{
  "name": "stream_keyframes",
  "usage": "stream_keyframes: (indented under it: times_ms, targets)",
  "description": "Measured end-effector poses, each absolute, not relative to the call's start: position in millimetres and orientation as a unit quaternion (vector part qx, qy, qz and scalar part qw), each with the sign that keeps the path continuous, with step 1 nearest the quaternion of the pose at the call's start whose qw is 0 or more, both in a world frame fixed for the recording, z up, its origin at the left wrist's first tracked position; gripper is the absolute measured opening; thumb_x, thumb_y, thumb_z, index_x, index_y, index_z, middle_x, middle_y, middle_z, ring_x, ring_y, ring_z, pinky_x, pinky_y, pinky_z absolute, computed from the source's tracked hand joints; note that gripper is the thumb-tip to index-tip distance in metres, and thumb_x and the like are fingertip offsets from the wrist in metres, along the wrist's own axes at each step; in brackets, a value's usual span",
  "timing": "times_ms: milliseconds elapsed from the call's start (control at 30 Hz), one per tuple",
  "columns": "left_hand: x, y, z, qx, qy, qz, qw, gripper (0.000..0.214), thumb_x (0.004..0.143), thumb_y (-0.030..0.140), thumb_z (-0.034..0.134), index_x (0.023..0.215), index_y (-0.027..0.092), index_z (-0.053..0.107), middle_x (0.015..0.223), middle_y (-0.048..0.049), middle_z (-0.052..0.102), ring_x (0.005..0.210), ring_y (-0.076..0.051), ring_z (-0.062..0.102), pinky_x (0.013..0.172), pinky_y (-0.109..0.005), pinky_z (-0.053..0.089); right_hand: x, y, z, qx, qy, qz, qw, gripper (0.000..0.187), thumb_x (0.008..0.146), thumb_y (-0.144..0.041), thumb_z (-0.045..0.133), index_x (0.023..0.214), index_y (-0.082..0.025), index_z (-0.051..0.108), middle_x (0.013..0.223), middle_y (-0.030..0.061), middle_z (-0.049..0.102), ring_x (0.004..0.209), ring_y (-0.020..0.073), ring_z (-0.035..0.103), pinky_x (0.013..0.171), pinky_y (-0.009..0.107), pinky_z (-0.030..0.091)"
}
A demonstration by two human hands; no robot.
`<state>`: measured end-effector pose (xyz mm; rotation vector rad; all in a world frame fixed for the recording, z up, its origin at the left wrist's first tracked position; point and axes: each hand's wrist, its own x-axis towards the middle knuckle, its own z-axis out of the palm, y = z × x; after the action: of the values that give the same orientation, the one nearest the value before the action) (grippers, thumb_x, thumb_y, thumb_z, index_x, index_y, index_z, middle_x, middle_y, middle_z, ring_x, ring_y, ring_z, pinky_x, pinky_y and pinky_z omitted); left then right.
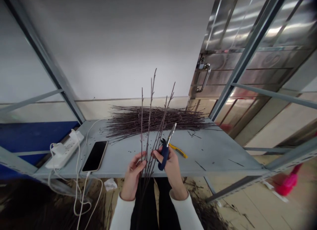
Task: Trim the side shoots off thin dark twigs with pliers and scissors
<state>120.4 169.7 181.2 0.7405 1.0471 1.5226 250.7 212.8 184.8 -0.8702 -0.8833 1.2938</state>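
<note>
My left hand (133, 175) is closed round a small bunch of thin dark twigs (150, 124) that stand upright in front of me. My right hand (171, 169) grips blue-handled pruning shears (166, 147), blades pointing up and slightly parted, and its thumb touches the same twigs. Behind them a big pile of cut twigs (158, 119) lies across the back of the grey metal shelf (215, 154).
A yellow utility knife (178, 151) lies just right of the shears. A black phone (95, 155) and a white power strip (64, 149) with cables sit at the left. Metal frame posts flank the shelf; a steel door (223, 74) stands behind right. Twig scraps litter the floor.
</note>
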Motion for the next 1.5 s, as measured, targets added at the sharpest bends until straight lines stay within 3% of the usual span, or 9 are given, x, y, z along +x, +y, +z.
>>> stream_keyframes:
  times_ms: [100,300,600,800,1067,1500]
  targets:
    - [116.3,168.4,176.7,0.361,0.457,0.604,0.545,0.033,0.066,0.029,0.079,0.098,0.021,0.073,0.113,-0.0075,0.069,0.106,-0.023,0.059,0.089,-0.028,0.044,251.0,210.4,184.8,-0.381,-0.384,0.554,0.633,0.035,0.062,-0.036,0.080,0.078,-0.020,0.054,0.069,-0.0033,0.061,0.063,0.0144,0.064,0.068,0.031,0.055]
    - [115.8,164.7,164.7,0.387,0.458,0.542,0.589,0.026,0.066,0.037,0.080,0.079,0.015,0.074,0.077,-0.0040,0.070,0.072,-0.016,0.059,0.070,-0.024,0.044,251.6,208.6,185.2,-0.379,-0.374,0.549,0.644,0.035,0.063,-0.037,0.080,0.077,-0.021,0.052,0.069,-0.0027,0.063,0.064,0.0161,0.066,0.067,0.033,0.056]
    - [114.5,163.0,166.0,0.419,0.453,0.537,0.575,0.023,0.063,0.031,0.082,0.078,0.016,0.075,0.079,-0.0047,0.072,0.078,-0.018,0.061,0.076,-0.026,0.045,252.4,207.4,184.7,-0.371,-0.366,0.538,0.663,0.033,0.064,-0.034,0.080,0.077,-0.020,0.053,0.069,-0.0036,0.061,0.069,0.0164,0.068,0.069,0.031,0.057]
    - [124.0,164.2,162.7,0.340,0.470,0.614,0.535,0.024,0.062,0.032,0.082,0.079,0.016,0.077,0.082,-0.0046,0.074,0.079,-0.017,0.062,0.077,-0.024,0.046,253.7,204.9,192.6,-0.372,-0.367,0.523,0.674,0.036,0.064,-0.036,0.079,0.078,-0.021,0.050,0.070,-0.0042,0.062,0.062,0.0155,0.067,0.070,0.035,0.057]
    - [127.1,157.6,186.7,0.221,0.445,0.654,0.570,0.031,0.050,0.028,0.088,0.075,0.014,0.076,0.065,-0.0010,0.068,0.058,-0.008,0.056,0.058,-0.017,0.045,259.0,208.7,186.2,-0.400,-0.353,0.488,0.691,0.036,0.064,-0.038,0.078,0.080,-0.021,0.051,0.070,-0.0044,0.060,0.063,0.0157,0.067,0.066,0.032,0.055]
    - [133.1,150.5,200.9,0.228,0.403,0.610,0.643,0.036,0.050,0.030,0.089,0.077,0.012,0.073,0.062,-0.0006,0.067,0.042,-0.004,0.050,0.041,-0.015,0.042,250.6,214.0,183.0,-0.394,-0.372,0.500,0.676,0.037,0.066,-0.042,0.076,0.078,-0.022,0.046,0.070,-0.0038,0.059,0.058,0.0128,0.061,0.060,0.029,0.053]
